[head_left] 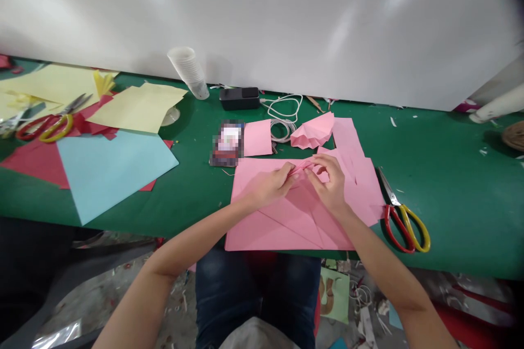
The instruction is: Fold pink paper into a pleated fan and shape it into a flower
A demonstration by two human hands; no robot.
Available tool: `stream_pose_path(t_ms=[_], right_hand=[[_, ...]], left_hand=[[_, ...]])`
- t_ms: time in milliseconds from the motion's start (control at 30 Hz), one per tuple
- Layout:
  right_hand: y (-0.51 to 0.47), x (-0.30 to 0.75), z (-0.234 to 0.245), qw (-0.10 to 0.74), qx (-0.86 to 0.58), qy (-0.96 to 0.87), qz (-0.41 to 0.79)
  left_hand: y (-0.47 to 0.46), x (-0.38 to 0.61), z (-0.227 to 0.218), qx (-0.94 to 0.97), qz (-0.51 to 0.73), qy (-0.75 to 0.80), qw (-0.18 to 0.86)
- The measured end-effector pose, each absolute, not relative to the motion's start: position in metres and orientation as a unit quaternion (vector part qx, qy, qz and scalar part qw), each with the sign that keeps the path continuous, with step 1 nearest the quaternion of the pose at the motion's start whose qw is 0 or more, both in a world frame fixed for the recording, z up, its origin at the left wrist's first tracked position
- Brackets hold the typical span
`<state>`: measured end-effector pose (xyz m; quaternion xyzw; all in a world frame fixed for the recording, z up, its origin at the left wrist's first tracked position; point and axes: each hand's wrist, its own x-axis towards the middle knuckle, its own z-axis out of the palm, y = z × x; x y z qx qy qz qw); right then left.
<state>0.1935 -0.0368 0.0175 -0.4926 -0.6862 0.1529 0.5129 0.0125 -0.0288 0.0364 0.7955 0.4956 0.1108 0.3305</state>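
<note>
Both hands meet over a stack of pink paper sheets (266, 229) on the green table. My left hand (275, 182) is closed on one end of a narrow folded pink paper (302, 166). The fingers of my right hand (331, 179) pinch the same paper's other end. A pleated pink paper piece (313, 132) lies just beyond my hands, with a small pink square of paper (257, 138) to its left. Scissors (396, 208) with one red and one yellow handle rest right of the stack, blades pointing away from me.
A phone (227, 143), a black box (239, 98) with a coiled white cable (281, 130), and stacked plastic cups (189, 72) stand toward the back wall. Blue paper (117, 169), yellow sheets (137, 104) and another pair of scissors (53, 120) lie on the left.
</note>
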Motion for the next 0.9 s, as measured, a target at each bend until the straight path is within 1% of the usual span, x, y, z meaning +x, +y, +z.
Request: stream_pose_path(t_ms=[233,300,433,533,900], right_hand=[[-0.035,0.195,0.019,0.526,-0.488,-0.673,0.177],[-0.034,0.196,0.020,0.529,-0.493,-0.652,0.227],[-0.032,0.195,0.021,0.520,-0.496,-0.585,0.376],[-0.031,0.195,0.022,0.508,-0.496,-0.553,0.436],[-0.032,0.198,0.020,0.523,-0.528,-0.521,0.419]], left_hand=[[-0.031,0.013,0.038,0.816,0.073,0.506,0.269],[-0.031,0.013,0.036,0.821,0.073,0.504,0.258],[-0.031,0.013,0.030,0.828,0.079,0.502,0.237],[-0.030,0.013,0.027,0.831,0.088,0.500,0.226],[-0.029,0.015,0.020,0.829,0.105,0.498,0.231]])
